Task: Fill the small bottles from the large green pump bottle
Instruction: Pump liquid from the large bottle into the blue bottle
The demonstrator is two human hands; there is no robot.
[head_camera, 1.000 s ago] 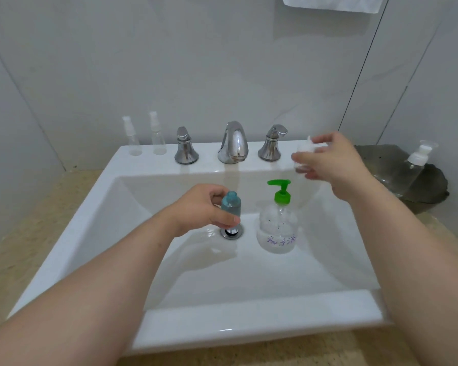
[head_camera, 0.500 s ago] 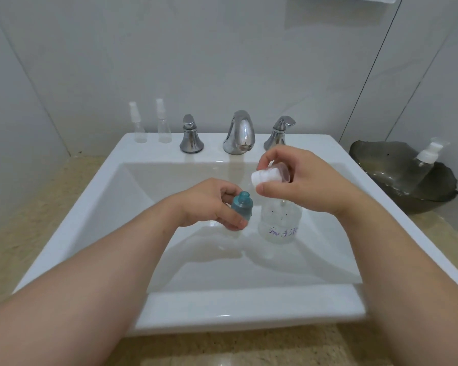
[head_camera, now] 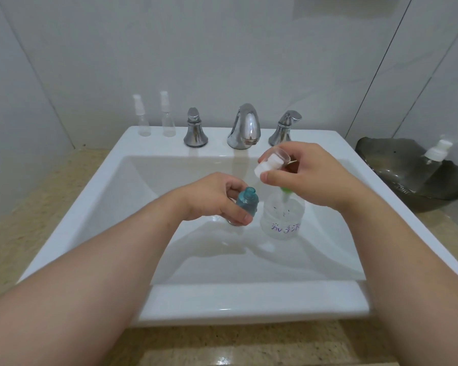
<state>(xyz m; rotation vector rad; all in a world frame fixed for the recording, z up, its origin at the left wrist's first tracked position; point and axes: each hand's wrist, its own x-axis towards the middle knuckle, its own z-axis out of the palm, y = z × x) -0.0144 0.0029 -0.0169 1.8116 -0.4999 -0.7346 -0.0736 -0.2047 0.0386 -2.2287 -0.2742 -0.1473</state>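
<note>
My left hand (head_camera: pixel 217 198) grips a small teal bottle (head_camera: pixel 246 202) with its neck uncapped, held over the sink basin (head_camera: pixel 132 207). Just right of it stands the large clear pump bottle (head_camera: pixel 282 219) with purple writing; its green pump top (head_camera: pixel 284 191) is mostly hidden under my right hand (head_camera: pixel 307 173). My right hand pinches a white cap with a clear cover (head_camera: pixel 271 161) above the pump bottle and slightly above the teal bottle's mouth.
Two small clear spray bottles (head_camera: pixel 154 117) stand on the sink's back left ledge beside the chrome taps (head_camera: pixel 245 128). A dark bowl (head_camera: pixel 397 175) on the right counter holds a clear bottle with a white pump (head_camera: pixel 434 159). A stone counter surrounds the sink.
My right hand brought the white cap from the back right of the sink to above the pump bottle, near the teal bottle. My left hand kept holding the teal bottle.
</note>
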